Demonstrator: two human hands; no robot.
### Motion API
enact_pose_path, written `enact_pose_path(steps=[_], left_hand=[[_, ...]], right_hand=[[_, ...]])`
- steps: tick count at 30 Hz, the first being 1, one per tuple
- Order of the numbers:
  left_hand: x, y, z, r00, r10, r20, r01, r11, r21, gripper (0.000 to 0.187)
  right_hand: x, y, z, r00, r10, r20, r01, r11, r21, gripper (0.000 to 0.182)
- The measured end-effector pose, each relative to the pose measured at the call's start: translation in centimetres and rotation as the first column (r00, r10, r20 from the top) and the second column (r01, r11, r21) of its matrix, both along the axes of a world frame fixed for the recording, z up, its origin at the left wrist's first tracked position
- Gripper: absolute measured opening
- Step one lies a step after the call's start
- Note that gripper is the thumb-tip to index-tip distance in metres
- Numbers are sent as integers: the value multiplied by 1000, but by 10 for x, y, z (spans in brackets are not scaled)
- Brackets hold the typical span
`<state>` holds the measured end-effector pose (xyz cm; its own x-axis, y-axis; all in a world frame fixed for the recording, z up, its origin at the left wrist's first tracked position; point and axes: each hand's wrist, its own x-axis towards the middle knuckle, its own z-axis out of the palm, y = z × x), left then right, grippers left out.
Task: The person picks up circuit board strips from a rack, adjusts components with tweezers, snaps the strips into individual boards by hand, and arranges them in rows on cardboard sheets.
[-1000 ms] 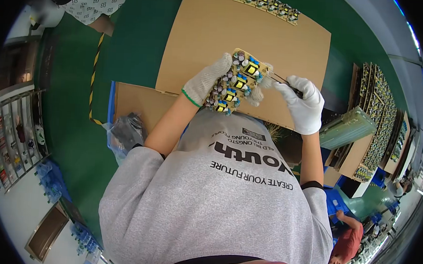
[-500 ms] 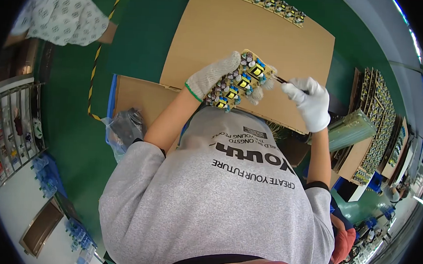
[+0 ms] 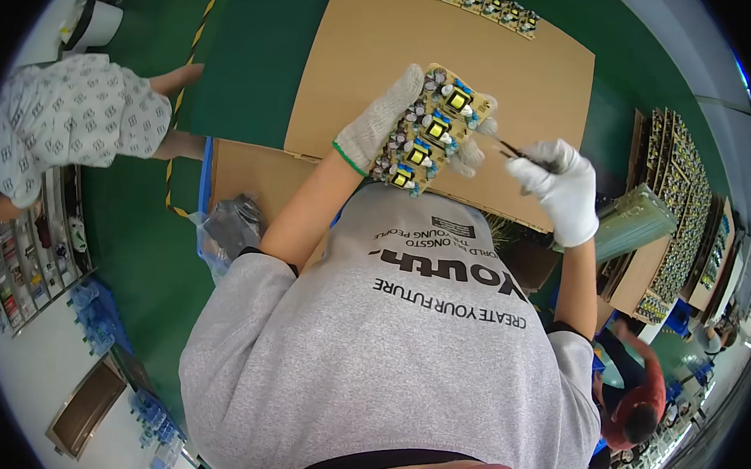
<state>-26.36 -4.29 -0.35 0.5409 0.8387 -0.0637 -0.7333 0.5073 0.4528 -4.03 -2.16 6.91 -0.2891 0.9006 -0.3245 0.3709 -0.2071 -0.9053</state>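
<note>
The left hand (image 3: 380, 120) is gripping the circuit board panel (image 3: 432, 129) by its edges, lifted above the cardboard sheet (image 3: 520, 72), steadying it while the right hand (image 3: 563, 187) is pinching thin tweezers (image 3: 514, 148) toward its edge.

A large cardboard sheet (image 3: 502, 80) lies on the green counter (image 3: 249, 49), with a row of small circuit boards (image 3: 464, 0) along its far edge. A second cardboard piece (image 3: 251, 181) sits nearer, beside a clear plastic bag (image 3: 227, 227). At the right stand racks of circuit boards (image 3: 679, 199). A person in a patterned top (image 3: 67, 125) is at the left, and a person in red (image 3: 639, 393) at the lower right.
</note>
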Motion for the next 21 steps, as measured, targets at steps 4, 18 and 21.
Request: enact_pose_path(steps=[4,18,21], left_hand=[[-10,12,-6,991,40,-131,-41,999,-4,97],[-40,34,-12,999,-18,31,20,998,-63,94],[-46,50,-11,1000,7,-25,-9,995,-99,92]], right_hand=[[-20,3,-9,954,64,294,-215,829,516,24],[-45,28,-14,861,146,486,-447,672,590,28],[-51,42,-14,833,162,529,-476,697,537,29]])
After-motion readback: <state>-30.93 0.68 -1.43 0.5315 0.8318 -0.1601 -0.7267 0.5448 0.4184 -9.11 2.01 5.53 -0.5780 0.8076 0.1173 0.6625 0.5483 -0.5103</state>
